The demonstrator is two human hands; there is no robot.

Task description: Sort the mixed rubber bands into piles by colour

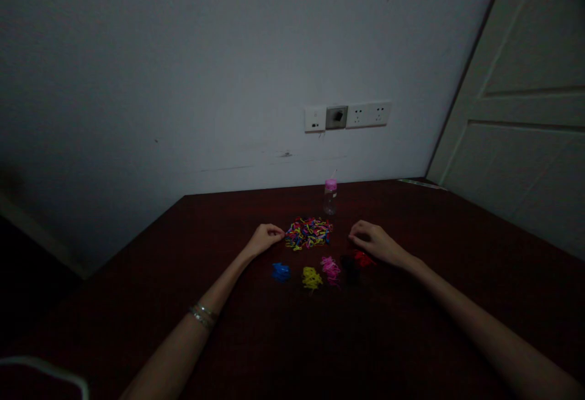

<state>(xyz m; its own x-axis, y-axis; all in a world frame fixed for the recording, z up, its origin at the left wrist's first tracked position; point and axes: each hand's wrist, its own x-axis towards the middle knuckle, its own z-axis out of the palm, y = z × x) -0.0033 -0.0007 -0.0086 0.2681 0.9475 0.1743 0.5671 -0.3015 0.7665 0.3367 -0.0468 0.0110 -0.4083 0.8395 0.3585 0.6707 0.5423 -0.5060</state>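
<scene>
While the mixed pile point(309, 233) of small, glossy loops is lying on the dark table point(256, 339), the left hand point(264, 238) is pinching at its left edge. Right of it, the right hand point(371, 241) is curling loosely; whether either is gripping a loop, I cannot tell.

dark reddish-brown wood-look table point(283, 339), w/ mixed multicolour pile of small bands point(309, 233) approx. mid-table. nearer side, l to r: small blue clump point(280, 272), yellow clump point(311, 278), pink clump point(331, 270), v. dark clump point(350, 266), red clump point(364, 258). behind mixed pile: upright clear plastic bottle w/ pink lid point(329, 197).
</scene>
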